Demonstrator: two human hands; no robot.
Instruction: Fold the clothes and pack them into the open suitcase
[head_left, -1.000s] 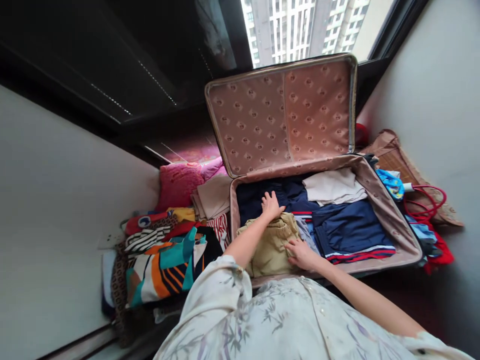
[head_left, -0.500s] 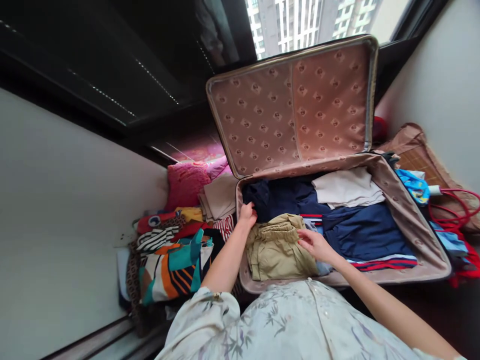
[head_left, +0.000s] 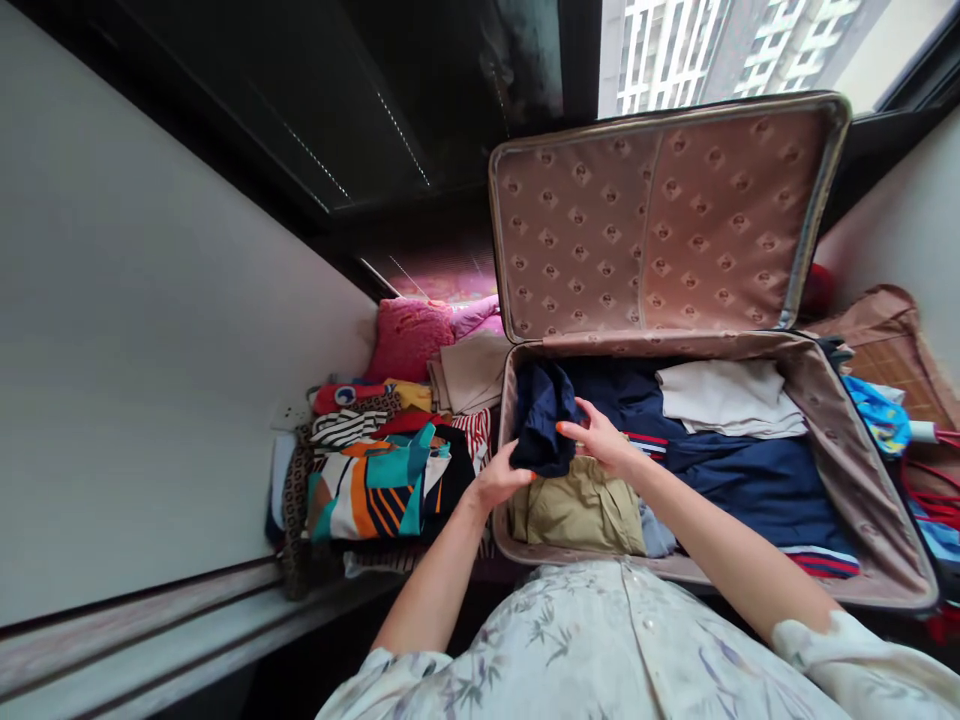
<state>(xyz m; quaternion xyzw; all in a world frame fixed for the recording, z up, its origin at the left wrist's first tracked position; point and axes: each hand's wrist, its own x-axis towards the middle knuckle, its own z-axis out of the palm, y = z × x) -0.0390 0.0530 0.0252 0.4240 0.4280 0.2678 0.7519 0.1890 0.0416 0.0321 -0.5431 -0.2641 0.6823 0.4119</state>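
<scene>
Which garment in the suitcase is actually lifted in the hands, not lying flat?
The dark navy garment at the suitcase's left end: left hand and right hand both pinch it, bunched upright. The khaki shorts and beige folded top lie flat.

High-rise home: suitcase point(head_left: 825, 420), clothes pile point(head_left: 375, 470).

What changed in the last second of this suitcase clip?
Both hands left the khaki garment: the left hand and right hand now grip a dark navy garment, lifted from the suitcase corner. The other clothes and the open lid look unchanged.
</scene>
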